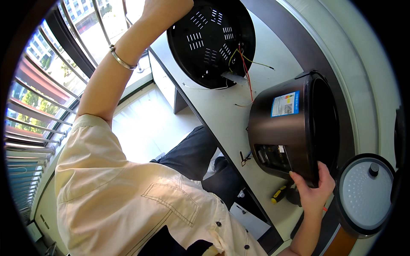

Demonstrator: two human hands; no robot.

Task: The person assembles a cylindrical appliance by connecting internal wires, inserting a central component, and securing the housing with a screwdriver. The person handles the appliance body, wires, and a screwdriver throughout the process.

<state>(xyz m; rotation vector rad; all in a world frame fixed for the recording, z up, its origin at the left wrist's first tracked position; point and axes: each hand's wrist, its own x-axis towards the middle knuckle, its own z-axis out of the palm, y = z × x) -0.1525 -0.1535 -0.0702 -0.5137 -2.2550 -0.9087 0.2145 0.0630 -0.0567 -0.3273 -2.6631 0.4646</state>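
My right hand (314, 187) grips the lower rim of a brown rice cooker housing (277, 132), its thumb on the outer wall. The housing lies on its side, its dark round opening facing right. A blue-edged label (285, 104) is on its wall, and a rectangular cutout (273, 157) shows parts inside. My left hand (170, 7) is at the top edge beside a round black base (207, 55) with vent slots. Its fingers are hidden, so its grip cannot be told. Red, yellow and white wires (245, 70) trail from the base.
A yellow and black screwdriver (279, 194) lies below the housing. A round lid (366, 193) with a grey inner plate and black knob sits at the right. The white table (222, 109) ends at a dark edge beside my legs. Window bars (40, 102) stand on the left.
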